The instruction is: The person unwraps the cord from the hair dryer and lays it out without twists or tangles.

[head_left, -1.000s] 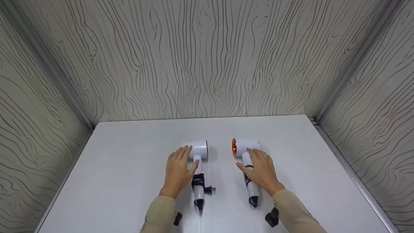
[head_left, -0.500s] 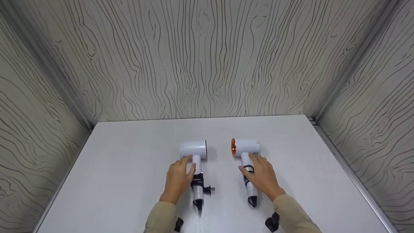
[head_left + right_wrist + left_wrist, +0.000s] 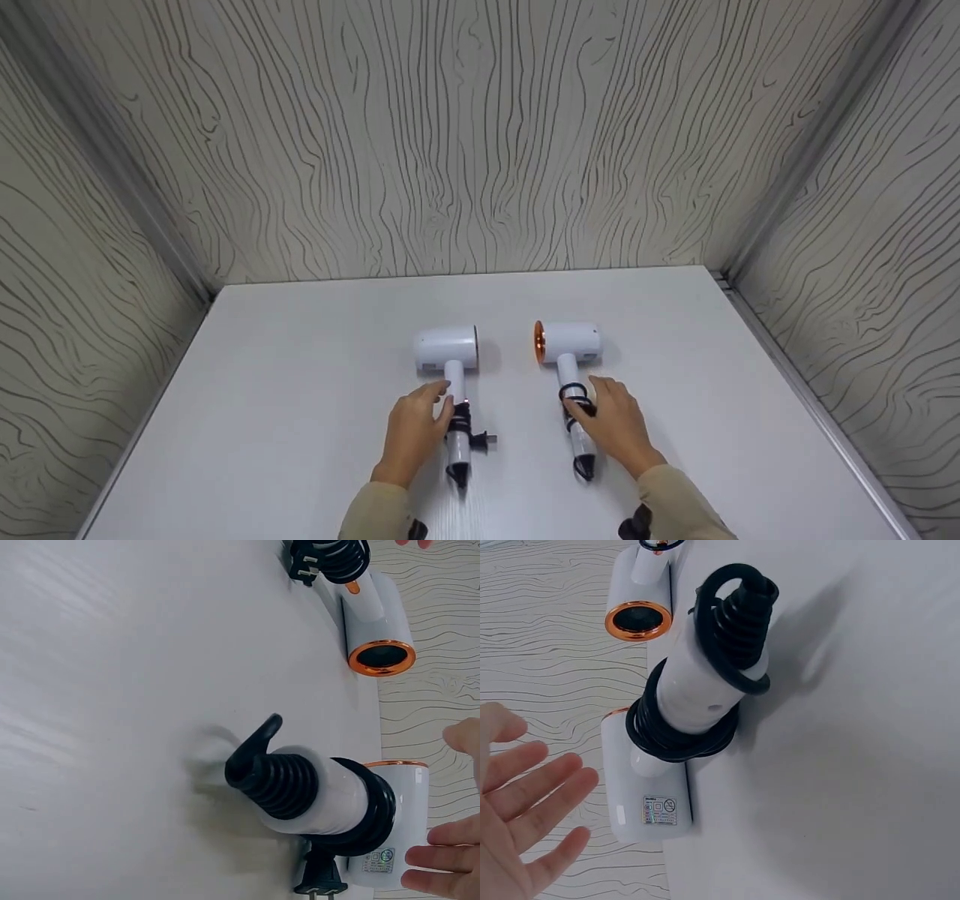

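Note:
Two white hair dryers lie on the white table, their orange-rimmed mouths facing each other. Around the handle of the left hair dryer [image 3: 446, 349] a black cord is wound, its plug [image 3: 482, 441] sticking out to the right. My left hand [image 3: 414, 429] hovers at that handle; in the left wrist view its fingers [image 3: 540, 791] are spread, holding nothing. The right hair dryer [image 3: 574, 342] also has its cord [image 3: 576, 409] coiled round the handle. Over this coil is my right hand [image 3: 616, 421], fingers extended and apart from the dryer in the right wrist view.
The white tabletop [image 3: 315, 337] runs back to a wood-grain patterned wall [image 3: 465, 150], with similar panels on both sides. Grey metal rails edge the corners. Black wrist devices [image 3: 636, 523] sit below the beige sleeves.
Both hands have drawn back toward me, from beside the barrels down along the handles to about the cord coils. The hair dryers stay where they were.

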A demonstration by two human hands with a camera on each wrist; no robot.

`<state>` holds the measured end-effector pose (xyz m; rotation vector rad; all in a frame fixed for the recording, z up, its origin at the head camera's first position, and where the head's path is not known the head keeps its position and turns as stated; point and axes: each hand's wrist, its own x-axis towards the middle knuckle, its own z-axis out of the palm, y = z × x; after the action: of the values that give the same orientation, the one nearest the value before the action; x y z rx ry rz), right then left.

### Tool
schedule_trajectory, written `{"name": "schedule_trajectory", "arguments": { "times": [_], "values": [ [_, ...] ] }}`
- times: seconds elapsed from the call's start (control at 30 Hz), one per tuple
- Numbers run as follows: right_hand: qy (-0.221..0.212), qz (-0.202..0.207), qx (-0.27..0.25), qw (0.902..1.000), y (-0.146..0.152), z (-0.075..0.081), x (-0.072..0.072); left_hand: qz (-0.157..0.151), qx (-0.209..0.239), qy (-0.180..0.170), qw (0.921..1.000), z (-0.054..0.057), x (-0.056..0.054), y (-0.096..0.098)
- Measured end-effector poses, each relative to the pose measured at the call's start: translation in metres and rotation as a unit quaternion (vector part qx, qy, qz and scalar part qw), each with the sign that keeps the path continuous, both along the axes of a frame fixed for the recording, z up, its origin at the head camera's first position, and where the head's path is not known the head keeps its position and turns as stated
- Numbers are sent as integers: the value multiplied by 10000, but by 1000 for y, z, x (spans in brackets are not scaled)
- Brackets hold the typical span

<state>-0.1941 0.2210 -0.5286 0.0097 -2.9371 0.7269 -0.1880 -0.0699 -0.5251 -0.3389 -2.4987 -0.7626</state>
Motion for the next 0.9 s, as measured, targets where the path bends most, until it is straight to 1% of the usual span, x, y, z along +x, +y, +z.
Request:
{"name": "schedule_trajectory", "arguments": {
  "times": [0.1, 0.33, 0.47, 0.7, 0.9],
  "values": [
    [-118, -41, -28, 9999, 3, -5, 2, -7, 26, -20, 10000, -2, 2, 1],
    [-627, -74, -51, 9980, 10, -12, 4, -125, 99, -9, 9999, -6, 7, 4],
    [-804, -115, -147, 9966, 14, -17, 4, -178, 134, -46, 9997, -7, 8, 5],
    [-958, -115, -238, 9951, 17, -26, 3, -205, 136, 39, 9997, -10, 12, 6],
    [-1031, -30, -225, 9944, 17, -29, 2, -279, 325, -225, 9988, -11, 17, 10]
  ]
}}
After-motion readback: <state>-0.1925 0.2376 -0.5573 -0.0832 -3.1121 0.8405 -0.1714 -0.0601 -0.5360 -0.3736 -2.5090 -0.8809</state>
